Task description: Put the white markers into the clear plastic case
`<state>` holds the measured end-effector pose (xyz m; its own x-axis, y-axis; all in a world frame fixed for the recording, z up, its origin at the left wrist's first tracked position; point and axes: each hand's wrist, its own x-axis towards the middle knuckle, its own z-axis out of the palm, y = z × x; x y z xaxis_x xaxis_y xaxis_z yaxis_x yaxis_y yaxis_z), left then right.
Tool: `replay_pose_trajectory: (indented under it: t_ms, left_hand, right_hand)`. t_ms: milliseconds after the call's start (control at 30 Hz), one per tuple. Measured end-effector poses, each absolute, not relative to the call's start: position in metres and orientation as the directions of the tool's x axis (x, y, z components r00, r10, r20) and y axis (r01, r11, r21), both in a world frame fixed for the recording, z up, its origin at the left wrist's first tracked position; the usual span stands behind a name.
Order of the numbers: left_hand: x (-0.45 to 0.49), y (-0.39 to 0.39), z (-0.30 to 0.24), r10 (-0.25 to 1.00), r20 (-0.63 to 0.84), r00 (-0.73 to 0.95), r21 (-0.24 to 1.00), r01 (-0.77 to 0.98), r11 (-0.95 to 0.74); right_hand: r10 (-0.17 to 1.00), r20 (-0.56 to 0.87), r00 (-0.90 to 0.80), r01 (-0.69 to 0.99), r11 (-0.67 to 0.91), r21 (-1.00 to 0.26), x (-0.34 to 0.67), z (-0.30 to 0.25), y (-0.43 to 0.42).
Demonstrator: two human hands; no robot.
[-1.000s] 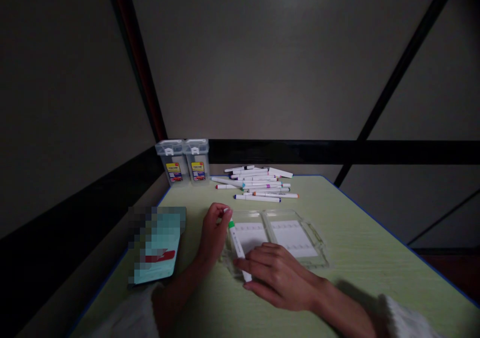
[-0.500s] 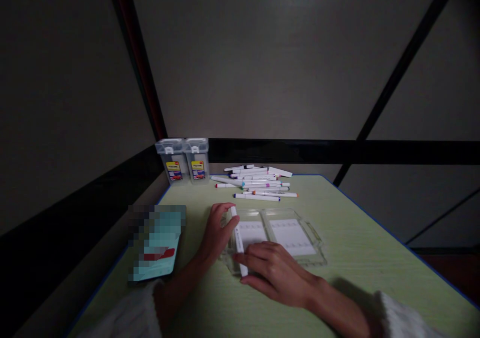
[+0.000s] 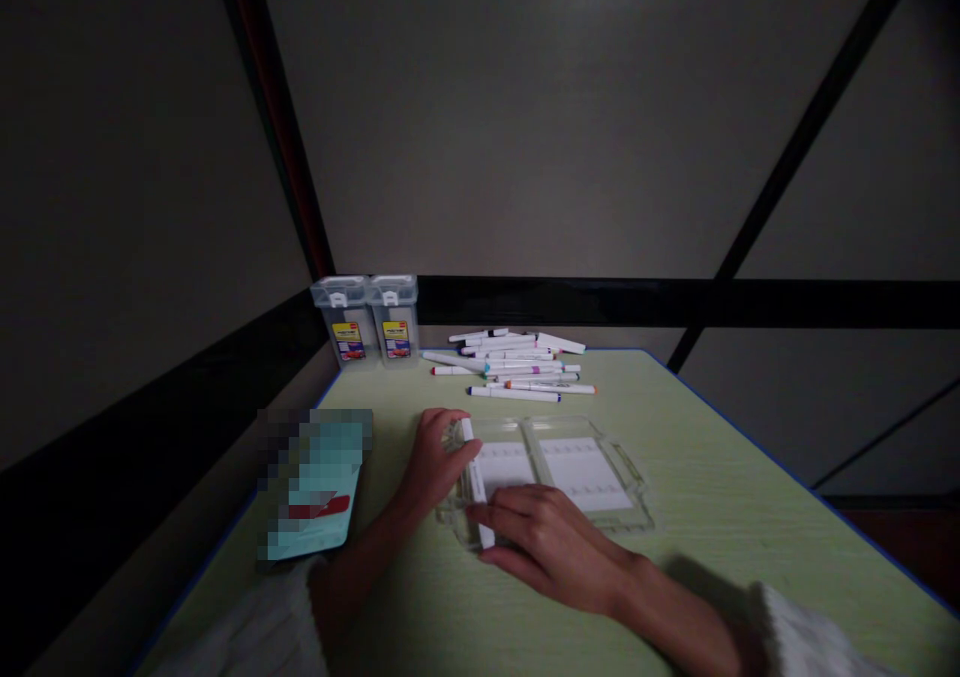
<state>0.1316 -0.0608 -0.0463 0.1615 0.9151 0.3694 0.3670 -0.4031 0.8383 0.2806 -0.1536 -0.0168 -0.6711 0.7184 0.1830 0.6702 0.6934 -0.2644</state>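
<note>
A white marker (image 3: 478,482) lies lengthwise along the left side of an opened clear plastic case (image 3: 537,472), at or just above the case floor. My left hand (image 3: 439,457) pinches its far end between thumb and fingers. The near end is between the thumb and fingers of my right hand (image 3: 551,542), which reaches over the front of the case. White paper inserts (image 3: 585,477) with printed marks show in both halves of the case. My right hand hides part of the near edge.
Several loose white markers (image 3: 517,357) with coloured ends lie piled at the table's back. Two lidded clear containers (image 3: 367,322) stand at the back left. A phone (image 3: 319,487) with a lit, partly blurred screen rests left of my left forearm. Dark-trimmed walls border the table (image 3: 720,557).
The marker has sunk slightly into the left side of the case, with both hands still on its ends. The other things have stayed put.
</note>
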Motion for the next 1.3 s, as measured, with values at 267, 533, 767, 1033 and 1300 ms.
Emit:
replay_pose_trajectory:
  t_ms: [267,533,767,1033,1300]
  left_hand:
    - [0.13,-0.053,-0.056,0.925,0.327,0.192,0.833,0.404,-0.378]
    - [0.131,-0.051,-0.06,0.895,0.387,0.222,0.782,0.436,-0.446]
    - [0.132,-0.049,-0.067,0.886,0.4,0.235,0.747,0.477,-0.463]
    - [0.129,-0.043,-0.06,0.889,0.352,0.291,0.756,0.471,-0.454]
    - [0.126,-0.04,-0.059,0.891,0.345,0.296,0.768,0.456,-0.449]
  right_hand:
    - [0.73,0.186,-0.658,0.673,0.68,-0.29,0.279,-0.017,-0.153]
    - [0.722,0.191,-0.665,0.66,0.687,-0.304,0.281,-0.017,-0.153]
    - [0.721,0.195,-0.665,0.663,0.689,-0.292,0.279,-0.017,-0.153]
    - [0.715,0.187,-0.674,0.66,0.696,-0.283,0.279,-0.016,-0.154]
    - [0.725,0.173,-0.667,0.672,0.685,-0.281,0.279,-0.013,-0.154]
